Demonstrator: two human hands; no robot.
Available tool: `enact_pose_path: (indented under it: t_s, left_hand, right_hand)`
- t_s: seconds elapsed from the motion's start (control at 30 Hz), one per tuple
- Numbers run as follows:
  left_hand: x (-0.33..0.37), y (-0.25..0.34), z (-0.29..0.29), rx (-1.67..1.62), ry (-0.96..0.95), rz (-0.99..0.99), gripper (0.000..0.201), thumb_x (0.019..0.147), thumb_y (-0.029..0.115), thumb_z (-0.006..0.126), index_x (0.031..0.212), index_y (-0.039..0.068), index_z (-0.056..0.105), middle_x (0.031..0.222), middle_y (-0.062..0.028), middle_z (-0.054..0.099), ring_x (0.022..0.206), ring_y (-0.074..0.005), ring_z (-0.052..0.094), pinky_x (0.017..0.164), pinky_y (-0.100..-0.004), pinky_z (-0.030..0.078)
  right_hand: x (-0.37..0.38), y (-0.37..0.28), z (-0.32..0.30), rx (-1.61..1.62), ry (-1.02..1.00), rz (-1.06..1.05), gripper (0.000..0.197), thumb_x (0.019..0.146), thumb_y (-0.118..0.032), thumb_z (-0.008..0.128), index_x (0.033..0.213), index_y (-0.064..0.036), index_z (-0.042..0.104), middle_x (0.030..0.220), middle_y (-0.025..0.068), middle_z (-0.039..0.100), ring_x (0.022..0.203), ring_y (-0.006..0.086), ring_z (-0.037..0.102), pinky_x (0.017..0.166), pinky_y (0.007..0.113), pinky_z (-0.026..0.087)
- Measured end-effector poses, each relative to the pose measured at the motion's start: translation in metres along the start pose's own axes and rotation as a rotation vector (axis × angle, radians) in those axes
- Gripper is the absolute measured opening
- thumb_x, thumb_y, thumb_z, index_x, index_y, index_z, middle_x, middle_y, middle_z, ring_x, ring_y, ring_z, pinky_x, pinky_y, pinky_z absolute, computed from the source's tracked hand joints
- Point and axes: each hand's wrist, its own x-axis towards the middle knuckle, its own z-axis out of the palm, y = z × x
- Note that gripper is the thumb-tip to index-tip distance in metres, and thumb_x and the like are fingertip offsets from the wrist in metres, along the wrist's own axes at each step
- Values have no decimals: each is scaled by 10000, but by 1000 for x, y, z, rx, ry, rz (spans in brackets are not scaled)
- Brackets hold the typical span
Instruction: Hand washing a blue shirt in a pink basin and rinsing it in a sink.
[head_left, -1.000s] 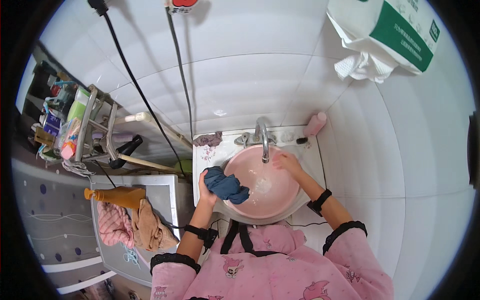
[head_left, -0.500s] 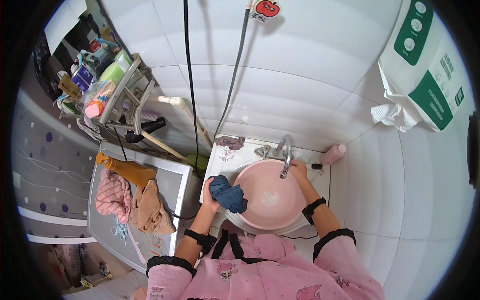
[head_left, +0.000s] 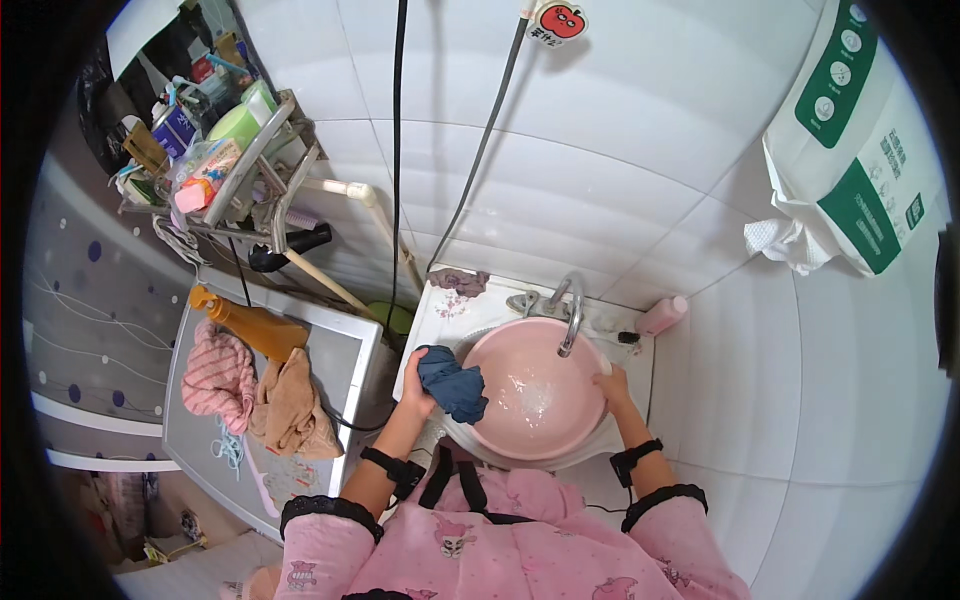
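Note:
A crumpled dark blue cloth (head_left: 453, 385) is bunched in my left hand (head_left: 417, 385), over the left rim of a round pink basin (head_left: 490, 430). My right hand (head_left: 613, 388) grips the basin's right rim, its fingers closed over the edge. Rippled, shiny water (head_left: 532, 400) lies in the bottom of the basin. The basin sits in a white washbasin, and the curved chrome faucet (head_left: 573, 305) reaches over its back edge. I cannot make out any stream from the spout.
A wet dark cloth (head_left: 460, 282) lies on the back left corner of the counter. At the back right stand a pink bottle (head_left: 662, 316) and a small black brush (head_left: 629, 338). To the left, a washing machine (head_left: 350, 375) bears an orange pump bottle (head_left: 255, 325) and towels (head_left: 295, 405).
My right hand has come nearer, from beside the faucet to the basin's right rim. The water now shows more ripples. My left hand still holds the blue cloth. The view has shifted slightly.

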Motion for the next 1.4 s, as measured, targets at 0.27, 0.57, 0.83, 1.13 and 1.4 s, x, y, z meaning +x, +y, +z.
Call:
enact_pose_path:
  t_s: [0.27,0.57,0.83,1.13,1.4]
  left_hand:
    - [-4,8,8,11,15,-52,353,729,353,564,899,44,566,886,-121,587,841,-285,566,819,-415,454]
    - [-4,20,4,22,7,-64,346,733,344,560,903,43,559,871,-119,583,841,-280,562,833,-413,446]
    - [17,22,-1,22,-37,-115,333,731,342,560,885,47,563,866,-117,586,837,-282,564,831,-412,448]
    - [34,8,17,77,-57,-205,354,720,354,558,881,38,571,875,-142,588,841,-313,566,838,-434,443]
    - [46,-7,30,104,-94,-295,360,731,355,538,885,31,572,876,-152,591,850,-319,567,840,-447,441]
  right_hand:
    - [-69,-74,11,-471,290,-253,321,554,-62,561,867,0,592,702,163,595,640,285,581,620,359,449]
    - [-147,-114,29,-487,528,-356,158,616,-66,529,765,-15,516,662,218,536,652,414,522,592,439,402]
    - [-173,-132,10,-596,728,-439,125,591,2,496,702,-4,440,596,229,478,575,431,472,522,452,360]
    - [-190,-131,-18,-645,892,-576,132,615,54,496,671,-16,400,542,206,426,514,399,436,459,402,358]
    - [-204,-129,-30,-794,915,-907,167,555,77,498,619,-29,385,547,130,432,457,308,446,405,386,338]
